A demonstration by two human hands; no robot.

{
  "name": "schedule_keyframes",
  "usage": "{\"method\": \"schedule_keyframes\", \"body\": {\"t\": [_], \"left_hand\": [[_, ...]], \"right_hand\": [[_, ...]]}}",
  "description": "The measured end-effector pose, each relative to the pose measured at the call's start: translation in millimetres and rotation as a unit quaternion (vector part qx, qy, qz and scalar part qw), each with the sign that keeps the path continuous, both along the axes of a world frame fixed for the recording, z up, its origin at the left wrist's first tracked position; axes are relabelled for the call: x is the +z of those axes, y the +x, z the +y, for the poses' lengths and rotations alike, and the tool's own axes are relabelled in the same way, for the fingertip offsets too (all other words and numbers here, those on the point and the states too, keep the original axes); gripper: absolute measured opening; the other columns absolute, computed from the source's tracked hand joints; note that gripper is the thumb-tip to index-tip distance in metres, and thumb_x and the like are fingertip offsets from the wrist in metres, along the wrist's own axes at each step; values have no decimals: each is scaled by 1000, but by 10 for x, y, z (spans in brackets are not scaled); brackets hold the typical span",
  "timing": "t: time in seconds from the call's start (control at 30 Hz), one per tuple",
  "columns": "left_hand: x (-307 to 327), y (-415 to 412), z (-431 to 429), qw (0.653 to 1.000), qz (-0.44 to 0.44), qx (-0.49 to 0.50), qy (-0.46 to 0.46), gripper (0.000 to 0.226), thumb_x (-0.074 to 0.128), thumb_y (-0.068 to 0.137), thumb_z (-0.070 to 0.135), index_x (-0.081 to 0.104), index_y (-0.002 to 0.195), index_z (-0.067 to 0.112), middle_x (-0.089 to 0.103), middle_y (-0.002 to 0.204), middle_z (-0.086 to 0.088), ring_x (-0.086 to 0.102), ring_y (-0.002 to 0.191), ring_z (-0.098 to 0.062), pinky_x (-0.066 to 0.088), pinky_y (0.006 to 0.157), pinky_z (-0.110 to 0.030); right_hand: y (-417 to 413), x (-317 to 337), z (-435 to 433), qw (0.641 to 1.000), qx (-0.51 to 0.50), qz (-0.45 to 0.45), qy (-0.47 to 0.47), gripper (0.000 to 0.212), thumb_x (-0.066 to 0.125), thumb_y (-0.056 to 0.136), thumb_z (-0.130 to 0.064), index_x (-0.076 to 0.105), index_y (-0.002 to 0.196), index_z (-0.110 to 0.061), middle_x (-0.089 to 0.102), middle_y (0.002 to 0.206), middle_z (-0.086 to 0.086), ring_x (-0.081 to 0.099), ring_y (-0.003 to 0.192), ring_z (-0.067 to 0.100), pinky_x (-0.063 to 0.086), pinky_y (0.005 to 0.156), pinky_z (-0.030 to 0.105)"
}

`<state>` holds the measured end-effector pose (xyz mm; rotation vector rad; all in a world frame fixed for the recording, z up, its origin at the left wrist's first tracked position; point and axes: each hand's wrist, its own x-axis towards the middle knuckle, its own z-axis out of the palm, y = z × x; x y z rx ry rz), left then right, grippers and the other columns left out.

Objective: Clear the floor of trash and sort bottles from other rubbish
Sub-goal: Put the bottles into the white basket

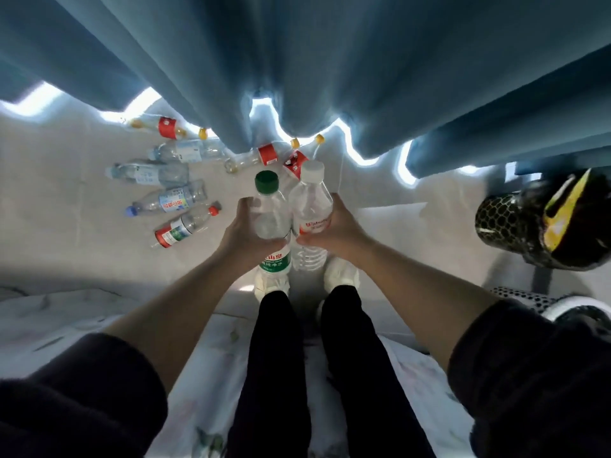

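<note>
The left hand [246, 226] is gripping a green-capped bottle [271, 223] and the right hand [334, 223] a white-capped bottle [310, 206] above the floor [66, 209], near the bottle pile [172, 190] by the curtain [297, 77], so sorting seems well along.

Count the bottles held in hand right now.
2: a green-capped bottle in the left hand, a white-capped bottle in the right hand; other bottles lie on the floor; the curtain may hide some.

Arms outstretched, left grip [246, 228], right grip [335, 226] curled
</note>
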<state>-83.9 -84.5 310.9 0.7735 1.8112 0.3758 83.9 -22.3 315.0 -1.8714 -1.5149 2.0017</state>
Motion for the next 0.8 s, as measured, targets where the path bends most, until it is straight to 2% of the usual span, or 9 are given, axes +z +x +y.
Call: {"method": "schedule_keyframes", "body": {"t": [0.07,0.17,0.23,0.33,0.43,0.5,0.6,0.7,0.8], "left_hand": [[305,142,21,1000,-7,-17,5,73,79,72,31,34,129,23,48,115,7,50,103,-20,46,84,-34],[652,455,87,999,-22,-48,6,70,77,75,37,36,130,24,52,131,0,54,112,-25,49,93,-44],[814,733,146,996,-1,-87,7,73,78,74,40,38,133,24,51,134,-1,52,116,-24,47,93,-41],[1006,1280,217,985,44,-162,27,71,81,71,40,44,130,22,53,125,1,50,111,-18,39,85,-31],[1168,1925,208,971,49,-227,49,67,82,70,31,42,124,24,55,119,3,51,104,-14,38,83,-27],[1243,2359,219,964,37,-258,62,68,80,70,31,36,122,29,56,115,4,54,101,-15,43,82,-28],[1292,2949,301,942,9,-325,80,65,77,73,33,31,119,36,54,110,11,55,100,-14,44,80,-27],[1291,3413,437,916,-8,-391,88,62,75,74,33,28,112,44,52,111,15,54,103,-12,42,79,-27],[1239,3799,599,893,-20,-443,76,60,73,74,34,27,109,46,55,118,11,53,109,-12,40,83,-27]], "right_hand": [[180,276,-46,999,-28,32,12,89,84,66,-2,33,137,-20,53,101,-19,52,83,-10,43,58,2],[584,615,-110,994,-85,73,4,91,80,74,-6,27,145,-26,54,117,-8,56,89,-3,45,59,2],[926,783,-124,994,-92,58,24,85,80,74,-12,31,142,-25,54,115,-7,58,88,3,43,60,1],[1514,935,-162,992,-101,5,70,82,86,66,-18,40,134,-18,54,112,-8,55,102,15,42,80,19],[2126,1034,-297,984,-135,11,114,86,87,62,-11,38,132,-22,51,107,-14,52,106,15,42,85,27],[2553,1050,-417,982,-132,-15,130,86,86,63,-17,35,130,-29,51,109,-13,51,105,15,43,85,31],[3141,1032,-590,976,-164,-69,127,80,85,65,-27,36,127,-31,52,111,-10,51,102,16,39,80,29],[3550,1046,-737,964,-224,-71,123,72,82,70,-30,38,127,-28,54,117,-8,50,105,13,38,81,26],[3856,1077,-855,945,-295,-72,124,57,75,76,-31,40,120,-29,55,113,-7,51,102,10,37,77,15]]}}
